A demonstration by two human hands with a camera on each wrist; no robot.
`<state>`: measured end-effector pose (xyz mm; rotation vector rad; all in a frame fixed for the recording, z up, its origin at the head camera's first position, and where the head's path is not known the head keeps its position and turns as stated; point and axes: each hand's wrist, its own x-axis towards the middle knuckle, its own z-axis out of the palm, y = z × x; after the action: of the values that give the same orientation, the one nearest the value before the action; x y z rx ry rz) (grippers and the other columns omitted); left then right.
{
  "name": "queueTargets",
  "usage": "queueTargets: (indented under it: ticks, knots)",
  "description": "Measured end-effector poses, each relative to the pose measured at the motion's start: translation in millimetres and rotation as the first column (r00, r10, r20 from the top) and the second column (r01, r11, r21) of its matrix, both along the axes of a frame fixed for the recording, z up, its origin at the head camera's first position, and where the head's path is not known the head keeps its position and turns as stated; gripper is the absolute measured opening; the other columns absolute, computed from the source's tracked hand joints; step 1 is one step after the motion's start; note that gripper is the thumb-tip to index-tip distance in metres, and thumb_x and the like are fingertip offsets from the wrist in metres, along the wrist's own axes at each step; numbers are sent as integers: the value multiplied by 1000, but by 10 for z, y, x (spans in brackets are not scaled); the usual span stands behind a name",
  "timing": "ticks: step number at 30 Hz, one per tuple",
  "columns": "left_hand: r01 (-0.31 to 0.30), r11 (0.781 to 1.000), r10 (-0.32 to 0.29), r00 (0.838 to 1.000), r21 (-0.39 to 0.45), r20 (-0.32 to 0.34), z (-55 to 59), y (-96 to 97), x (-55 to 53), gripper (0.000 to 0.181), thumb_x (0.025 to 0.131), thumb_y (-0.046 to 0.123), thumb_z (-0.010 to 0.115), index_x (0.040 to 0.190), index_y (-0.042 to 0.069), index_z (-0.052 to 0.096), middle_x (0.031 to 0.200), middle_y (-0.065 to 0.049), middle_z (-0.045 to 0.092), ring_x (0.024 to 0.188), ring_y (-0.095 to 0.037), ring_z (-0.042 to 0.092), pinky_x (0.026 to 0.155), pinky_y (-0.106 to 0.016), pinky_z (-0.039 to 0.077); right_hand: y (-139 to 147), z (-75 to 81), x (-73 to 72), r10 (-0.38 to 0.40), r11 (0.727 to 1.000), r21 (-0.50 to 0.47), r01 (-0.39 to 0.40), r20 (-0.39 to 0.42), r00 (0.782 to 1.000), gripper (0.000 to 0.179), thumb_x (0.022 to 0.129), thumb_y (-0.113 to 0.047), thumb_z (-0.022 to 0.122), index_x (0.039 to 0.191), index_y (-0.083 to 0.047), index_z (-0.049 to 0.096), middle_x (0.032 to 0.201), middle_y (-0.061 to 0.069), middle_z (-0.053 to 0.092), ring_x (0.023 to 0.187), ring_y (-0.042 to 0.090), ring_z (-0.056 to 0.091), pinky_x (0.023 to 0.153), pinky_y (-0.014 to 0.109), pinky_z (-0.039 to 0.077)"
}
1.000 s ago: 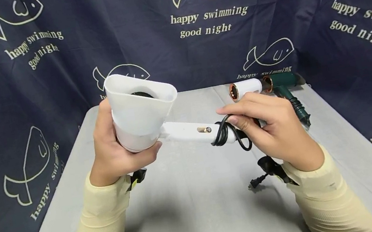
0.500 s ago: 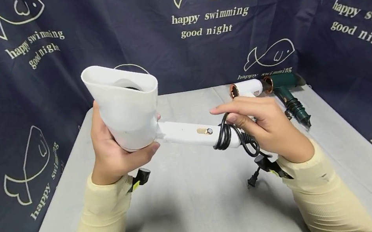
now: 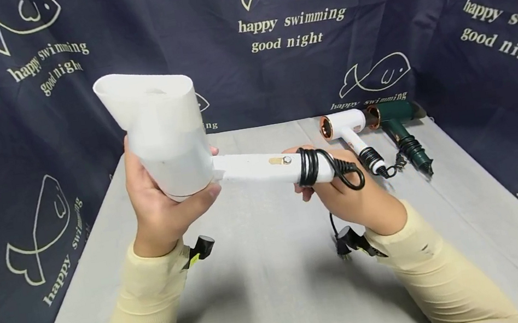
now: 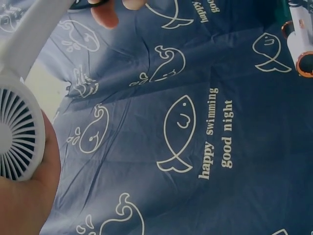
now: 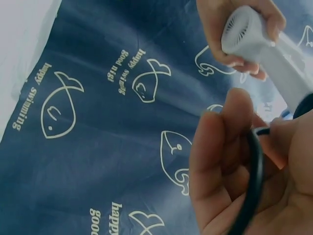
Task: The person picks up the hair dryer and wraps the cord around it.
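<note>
My left hand (image 3: 158, 220) grips the barrel of a white hair dryer (image 3: 174, 157), its wide flared nozzle pointing up. The handle reaches to the right, with a gold switch plate (image 3: 277, 161) on it. Black power cord (image 3: 309, 166) is wound round the handle's end. Behind that end is my right hand (image 3: 354, 200), partly hidden by the handle. In the right wrist view, its curled fingers (image 5: 208, 156) and thumb hold a length of the cord (image 5: 253, 181). The plug (image 3: 342, 249) hangs below. The left wrist view shows the vented rear grille (image 4: 14, 132).
A white hair dryer (image 3: 345, 123) and a dark green one (image 3: 394, 115) lie at the back right of the grey table (image 3: 277, 291), cords wound round their handles. Navy curtains (image 3: 224, 56) with fish prints enclose the table's back and sides.
The dryer's nozzle has swung left and up, turning its opening away. My right hand has moved from beside the handle's end to behind it, left and slightly down. The cord coils look tighter.
</note>
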<state>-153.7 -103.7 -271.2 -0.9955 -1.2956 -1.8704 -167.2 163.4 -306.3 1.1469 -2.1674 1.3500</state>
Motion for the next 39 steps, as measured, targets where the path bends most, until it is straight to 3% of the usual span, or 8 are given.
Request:
queueTargets:
  ticks: [2,5,12,15,20,28,34,39]
  knots:
    - [-18,1000,18,1000,18,-2,15,13,1,81,55,-18,72,131,-8,45,116,-21,60,95,-41,64,84,-51,61,-27,-31,10,18,1000,12,-19,51,999,20,105,3,47,102,2,66,75,3,63,65,8,61,61,24,55]
    - [-47,998,47,999,42,-19,47,30,2,78,57,-16,72,130,-8,45,116,-20,60,96,-41,64,86,-51,61,-66,-65,12,-77,983,160,86,-64,995,28,107,-3,46,86,-13,62,70,-7,59,60,1,56,58,18,48]
    - [-85,991,89,995,105,-34,115,58,16,75,63,-10,78,130,-8,45,111,-22,61,89,-42,68,83,-47,60,-189,-125,21,-80,970,216,108,-137,987,18,109,-11,48,122,-10,60,70,-12,56,56,-4,52,61,13,48]
    - [-115,984,120,992,135,-30,136,66,18,75,62,-9,78,130,-8,46,108,-22,62,86,-41,69,79,-44,60,-211,-127,55,-106,958,253,137,-132,986,20,110,-16,46,127,-13,57,72,-14,54,56,-3,48,61,18,47]
    - [-131,967,141,989,219,-31,157,57,9,80,60,-12,76,133,-8,44,107,-23,60,87,-40,66,83,-46,60,-234,-119,111,-121,935,324,146,-99,988,23,111,-22,43,128,-15,56,73,-15,53,58,0,47,67,23,49]
    - [-236,907,256,967,348,-12,216,-39,-23,88,57,-13,75,138,-9,41,112,-23,59,94,-39,62,87,-45,59,-260,-110,216,-84,921,370,122,-118,990,23,111,-24,44,128,-17,59,67,-13,41,55,2,40,63,24,47]
    - [-336,881,350,936,335,18,233,-104,-50,92,56,-8,77,141,-9,41,121,-23,57,107,-38,56,95,-45,53,-283,-110,284,-76,908,394,140,-172,982,24,111,-25,45,128,-15,59,67,-13,40,56,4,42,62,24,47]
    - [-360,874,372,928,326,27,244,-109,-53,93,56,-8,76,142,-9,41,124,-23,57,109,-37,54,96,-44,51,-262,-84,333,-92,903,395,168,-204,975,24,110,-24,46,128,-14,59,67,-13,40,54,3,39,59,23,44]
